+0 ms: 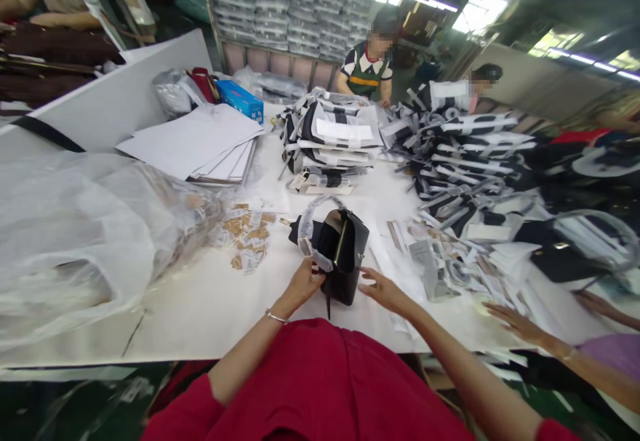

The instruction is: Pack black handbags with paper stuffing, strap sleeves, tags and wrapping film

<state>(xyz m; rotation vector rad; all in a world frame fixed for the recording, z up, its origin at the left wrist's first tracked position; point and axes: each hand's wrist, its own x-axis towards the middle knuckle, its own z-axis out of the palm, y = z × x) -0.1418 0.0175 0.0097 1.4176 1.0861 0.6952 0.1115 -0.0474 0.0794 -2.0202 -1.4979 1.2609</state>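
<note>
A black handbag [354, 244] stands on the white table right in front of me, its top open and a gold-coloured zip along the opening. Its handle [306, 228] is wrapped in clear plastic and arches over the left side. My left hand [305, 284] is closed on the bag's near left edge, just below the wrapped handle; the fingertips are partly hidden. At the bag's right side is my right hand [383, 291], fingers apart and the tips close to the black side panel. Whether they touch it I cannot tell. Left of the bag lie many small brown tags [247, 234].
A clear plastic sheet [75, 228] covers the table's left. White boards [195, 138] and a blue box [240, 100] lie behind it. Wrapped bags [340, 131] are stacked ahead, with more piled right. A co-worker's hand [517, 321] rests at the right; another person [367, 68] stands opposite.
</note>
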